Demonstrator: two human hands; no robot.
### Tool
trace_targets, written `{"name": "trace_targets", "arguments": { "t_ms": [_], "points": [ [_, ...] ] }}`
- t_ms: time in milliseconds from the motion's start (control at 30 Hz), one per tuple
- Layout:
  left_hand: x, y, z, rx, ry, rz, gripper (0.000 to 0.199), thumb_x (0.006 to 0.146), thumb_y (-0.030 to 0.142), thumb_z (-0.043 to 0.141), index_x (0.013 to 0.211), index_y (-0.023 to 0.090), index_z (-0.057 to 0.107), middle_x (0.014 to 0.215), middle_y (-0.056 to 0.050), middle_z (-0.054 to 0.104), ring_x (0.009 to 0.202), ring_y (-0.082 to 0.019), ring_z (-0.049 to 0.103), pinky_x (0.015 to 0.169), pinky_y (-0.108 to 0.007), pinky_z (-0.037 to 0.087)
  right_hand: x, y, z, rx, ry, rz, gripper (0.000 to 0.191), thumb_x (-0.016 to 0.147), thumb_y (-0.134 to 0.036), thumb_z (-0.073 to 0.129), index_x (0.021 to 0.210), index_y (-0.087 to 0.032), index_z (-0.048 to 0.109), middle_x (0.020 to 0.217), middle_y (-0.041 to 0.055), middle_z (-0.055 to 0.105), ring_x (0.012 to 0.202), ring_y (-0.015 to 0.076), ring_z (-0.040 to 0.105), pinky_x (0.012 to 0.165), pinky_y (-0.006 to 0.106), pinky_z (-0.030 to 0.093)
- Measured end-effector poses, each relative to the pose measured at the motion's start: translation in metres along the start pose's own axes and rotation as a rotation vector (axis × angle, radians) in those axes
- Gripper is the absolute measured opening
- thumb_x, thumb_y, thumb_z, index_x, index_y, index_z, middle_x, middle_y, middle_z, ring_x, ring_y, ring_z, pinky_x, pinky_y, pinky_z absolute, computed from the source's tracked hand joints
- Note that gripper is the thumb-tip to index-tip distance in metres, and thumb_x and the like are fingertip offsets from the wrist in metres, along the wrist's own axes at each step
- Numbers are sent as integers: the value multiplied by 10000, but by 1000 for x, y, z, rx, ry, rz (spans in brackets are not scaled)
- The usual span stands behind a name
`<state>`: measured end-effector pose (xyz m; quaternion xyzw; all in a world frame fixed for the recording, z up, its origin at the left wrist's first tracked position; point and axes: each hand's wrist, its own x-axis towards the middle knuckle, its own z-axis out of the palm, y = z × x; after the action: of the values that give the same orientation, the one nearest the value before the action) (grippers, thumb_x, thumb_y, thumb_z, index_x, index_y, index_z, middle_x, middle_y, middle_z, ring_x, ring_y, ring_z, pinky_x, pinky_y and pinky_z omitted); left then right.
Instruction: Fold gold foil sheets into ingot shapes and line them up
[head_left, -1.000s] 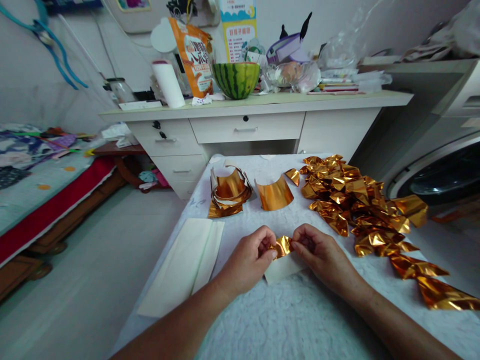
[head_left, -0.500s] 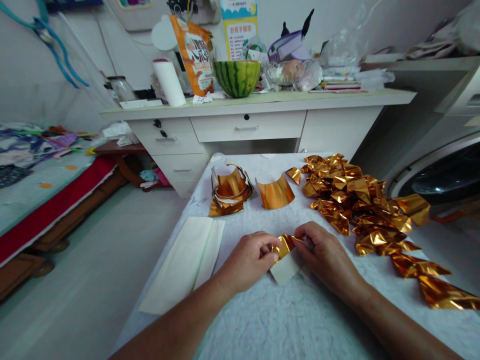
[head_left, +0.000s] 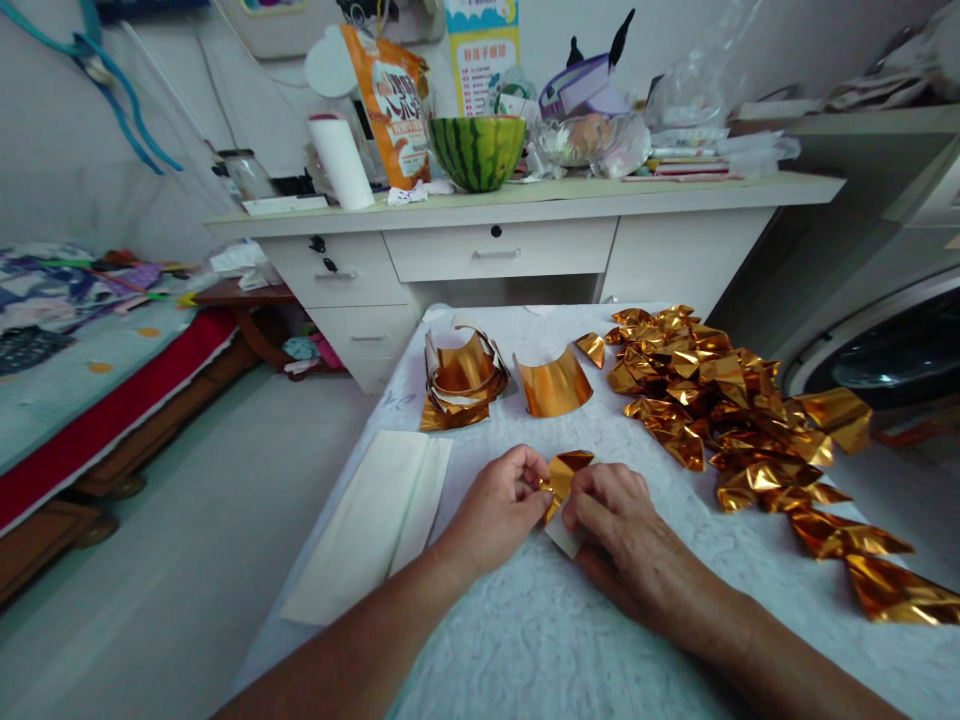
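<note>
Between my hands is a small sheet of gold foil paper (head_left: 568, 466), shiny on one face and pale on the other, partly folded. My left hand (head_left: 504, 508) pinches its left edge between thumb and fingers. On the right side my right hand (head_left: 619, 535) grips the lower part, its fingertips pressed together and covering some of the sheet. Beyond them lie a curved gold sheet (head_left: 553, 385) and a curled stack of gold sheets (head_left: 461, 375). A heap of folded gold foil pieces (head_left: 705, 390) spreads to the right. Folded white paper (head_left: 367, 525) lies left of my left hand.
A cloth-covered table (head_left: 510, 630) carries everything in front of me. Behind it stands a white desk (head_left: 442, 252) with a watermelon half (head_left: 478, 152), an orange snack bag (head_left: 390, 110) and a paper roll (head_left: 341, 162). A washing machine (head_left: 892, 300) is at right, a bed (head_left: 90, 370) at left.
My right hand has moved down and inward over the foil paper, and a flap of the sheet is now turned differently. My left hand keeps its pinch in nearly the same place.
</note>
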<state>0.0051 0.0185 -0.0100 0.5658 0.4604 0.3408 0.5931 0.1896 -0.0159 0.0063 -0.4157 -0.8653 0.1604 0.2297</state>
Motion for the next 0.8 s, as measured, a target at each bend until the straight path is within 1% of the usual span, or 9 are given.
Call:
{"name": "trace_targets", "arguments": {
  "t_ms": [67, 167, 233, 300, 367, 433, 500, 633, 800],
  "points": [
    [-1, 0, 0, 70, 5, 8, 134, 757, 122, 539, 848, 198, 477, 630, 69, 490, 546, -93, 484, 495, -201, 336, 1, 4, 3, 5, -7, -38, 214, 797, -53, 559, 902, -237, 595, 948, 43, 578, 915, 224, 501, 762, 358, 369],
    [-3, 2, 1, 293, 30, 71, 131, 757, 79, 516, 811, 197, 497, 635, 57, 507, 568, -101, 489, 527, -213, 350, 2, 9, 6, 26, -38, -51, 138, 900, -144, 553, 881, -247, 641, 865, 32, 605, 858, 209, 523, 737, 349, 361],
    [-4, 4, 1, 467, 52, 167, 147, 741, 47, 527, 773, 190, 521, 716, 31, 546, 662, -118, 528, 614, -234, 396, 2, 11, 7, 58, -59, -39, 139, 922, -175, 545, 862, -243, 650, 845, 33, 621, 839, 205, 538, 737, 351, 371],
    [-6, 5, 0, 607, 76, 262, 159, 725, 31, 557, 761, 186, 552, 845, 1, 565, 823, -150, 552, 748, -269, 428, 2, 12, 7, 103, -69, -15, 137, 923, -184, 548, 852, -237, 652, 857, 36, 636, 843, 205, 553, 745, 349, 390],
    [-8, 5, -2, 696, 89, 296, 140, 731, 53, 595, 772, 186, 587, 945, -23, 550, 946, -182, 534, 844, -304, 424, 3, 11, 6, 160, -61, 10, 118, 911, -183, 565, 851, -234, 654, 869, 37, 650, 857, 204, 569, 758, 346, 411],
    [-9, 6, -4, 742, 68, 277, 101, 755, 91, 616, 773, 190, 616, 960, -29, 542, 971, -196, 524, 864, -318, 419, 4, 10, 5, 214, -53, 31, 111, 901, -173, 572, 864, -236, 656, 880, 35, 660, 874, 201, 583, 777, 346, 426],
    [-9, 8, -6, 771, 6, 250, 96, 779, 105, 604, 753, 194, 631, 899, -21, 558, 931, -194, 532, 836, -314, 415, 6, 9, 5, 248, -42, 53, 124, 900, -160, 560, 866, -236, 652, 880, 32, 659, 872, 198, 588, 783, 349, 434],
    [-7, 13, -10, 793, -105, 232, 163, 789, 70, 558, 761, 198, 654, 814, -5, 600, 875, -185, 543, 800, -305, 393, 6, 9, 9, 200, -8, 154, 111, 879, -169, 562, 799, -214, 624, 836, 37, 622, 837, 203, 569, 767, 363, 439],
    [-6, 17, -11, 781, -129, 236, 184, 772, 52, 543, 777, 196, 658, 793, -6, 613, 852, -186, 542, 778, -301, 385, 5, 9, 15, 112, 24, 237, 85, 843, -194, 591, 768, -207, 629, 847, 43, 579, 834, 214, 551, 747, 369, 427]
  ]
}}
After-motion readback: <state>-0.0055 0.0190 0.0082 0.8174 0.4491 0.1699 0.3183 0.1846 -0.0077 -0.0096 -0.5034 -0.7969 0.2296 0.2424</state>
